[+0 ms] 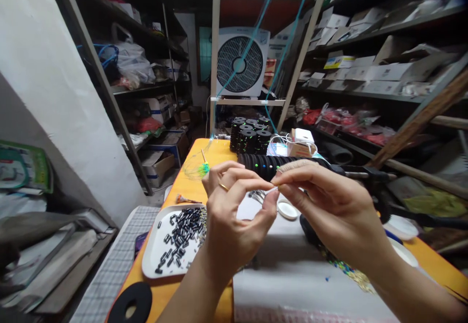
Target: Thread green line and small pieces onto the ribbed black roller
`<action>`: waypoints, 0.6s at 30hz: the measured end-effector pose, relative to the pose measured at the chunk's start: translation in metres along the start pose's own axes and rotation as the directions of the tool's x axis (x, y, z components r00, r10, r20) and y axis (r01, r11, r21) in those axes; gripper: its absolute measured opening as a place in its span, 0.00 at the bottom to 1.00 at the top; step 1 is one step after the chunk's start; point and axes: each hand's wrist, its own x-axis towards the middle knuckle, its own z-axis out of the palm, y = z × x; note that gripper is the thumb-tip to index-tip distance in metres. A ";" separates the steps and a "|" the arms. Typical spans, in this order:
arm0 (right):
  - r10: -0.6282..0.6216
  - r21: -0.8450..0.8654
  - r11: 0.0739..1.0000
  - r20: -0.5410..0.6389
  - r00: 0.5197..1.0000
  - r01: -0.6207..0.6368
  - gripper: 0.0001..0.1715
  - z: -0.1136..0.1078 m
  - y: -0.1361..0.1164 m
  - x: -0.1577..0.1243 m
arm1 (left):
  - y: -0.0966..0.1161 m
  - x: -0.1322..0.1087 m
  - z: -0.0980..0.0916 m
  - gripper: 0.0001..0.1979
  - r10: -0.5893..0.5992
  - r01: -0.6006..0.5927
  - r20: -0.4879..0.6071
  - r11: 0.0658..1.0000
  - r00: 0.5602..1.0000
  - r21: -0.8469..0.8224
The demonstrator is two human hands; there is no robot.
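A white box fan [239, 63] sits on the shelf straight ahead, with stacked black spools [250, 135] just below it. White boxes [369, 71] line the shelving on the right.
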 end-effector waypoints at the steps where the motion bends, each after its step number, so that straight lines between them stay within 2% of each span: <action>1: 0.016 0.029 0.999 -0.013 1.000 -0.015 0.05 -0.001 0.001 -0.004 | 0.001 0.000 0.001 0.05 0.024 -0.024 0.000 1.000 1.000 -0.008; 6: 0.124 0.162 0.980 -0.034 0.992 -0.117 0.08 -0.007 0.004 -0.027 | 0.008 -0.003 0.005 0.08 0.138 -0.138 0.036 0.990 0.990 -0.019; 14: 0.254 0.306 0.926 -0.078 0.964 -0.219 0.08 -0.015 0.008 -0.068 | 0.023 -0.012 0.014 0.09 0.185 -0.171 0.211 0.982 0.960 -0.084; 18: 0.320 0.374 0.890 -0.103 0.942 -0.262 0.07 -0.014 0.012 -0.081 | 0.025 -0.017 0.022 0.09 0.187 -0.163 0.255 0.980 0.949 -0.113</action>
